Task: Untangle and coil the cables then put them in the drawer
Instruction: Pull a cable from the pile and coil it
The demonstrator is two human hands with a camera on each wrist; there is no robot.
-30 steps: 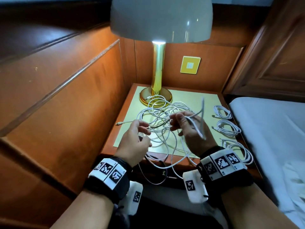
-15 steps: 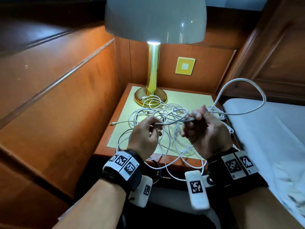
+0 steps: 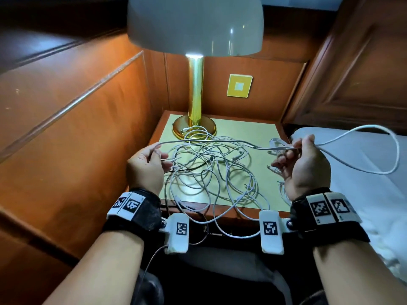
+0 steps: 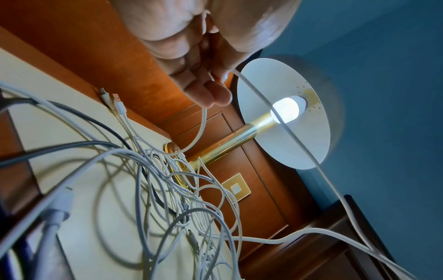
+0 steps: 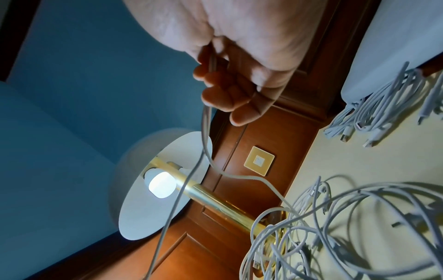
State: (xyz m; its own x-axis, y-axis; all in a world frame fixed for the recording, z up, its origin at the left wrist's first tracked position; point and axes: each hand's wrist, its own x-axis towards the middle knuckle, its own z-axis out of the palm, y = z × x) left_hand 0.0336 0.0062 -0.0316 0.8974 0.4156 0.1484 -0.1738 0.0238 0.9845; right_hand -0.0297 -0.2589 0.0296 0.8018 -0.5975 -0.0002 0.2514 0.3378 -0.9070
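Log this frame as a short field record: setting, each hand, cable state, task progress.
setting: nightstand with lit lamp, bed to the right
left hand: pinches a white cable
right hand: grips the same cable, a loop of it hanging over the bed
tangle: loose on the nightstand, some strands over the front edge
coiled cables: lying by the bed side
drawer: not visible

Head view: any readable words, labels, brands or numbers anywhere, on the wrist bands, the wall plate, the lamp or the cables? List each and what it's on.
No readable text in any view.
wrist bands: black-and-white square code markers only, no letters or numbers.
yellow wall plate: a plain pale square in the middle, no print.
lamp: shade and brass stem unmarked.
white cables: any marks on the plugs are too small to read.
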